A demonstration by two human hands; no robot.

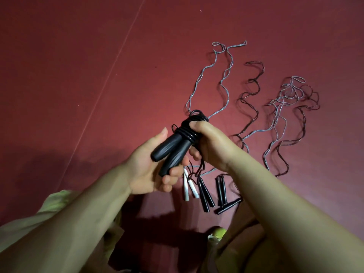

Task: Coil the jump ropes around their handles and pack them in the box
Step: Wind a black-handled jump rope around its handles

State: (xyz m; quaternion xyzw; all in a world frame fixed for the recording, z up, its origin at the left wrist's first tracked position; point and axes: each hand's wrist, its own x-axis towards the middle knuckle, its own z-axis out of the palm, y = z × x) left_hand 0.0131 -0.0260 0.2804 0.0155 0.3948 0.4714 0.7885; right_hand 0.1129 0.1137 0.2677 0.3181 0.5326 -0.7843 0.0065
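Head view: at the centre of the frame a person holds one black jump rope above a dark red floor (78, 75). The left hand (151, 170) cradles the pair of black handles (169, 152) from below, its fingers (173, 172) curled round the lower handle. The right hand (208, 146) is clenched on the black cord (189, 133), which is wound in tight turns round the upper ends of the handles, with a small loop standing out past the thumb.

On the floor beyond, in the right half of the frame, the other ropes lie uncoiled: a grey rope (222, 79) snakes toward the upper middle, a dark rope (250, 99) runs beside it, and a tangle of grey and dark cords (291, 101) sits at the far right. Their handles rest below the hands: a white pair (189, 188), then black pairs (205, 196) just to the right. No box shows anywhere in the frame.

The coiling of this first rope appears close to finished; the tail seems to need tucking or securing so the turns do not spring loose. After that the bundle has to go into the box, wherever it stands, and the remaining ropes wait their turn.
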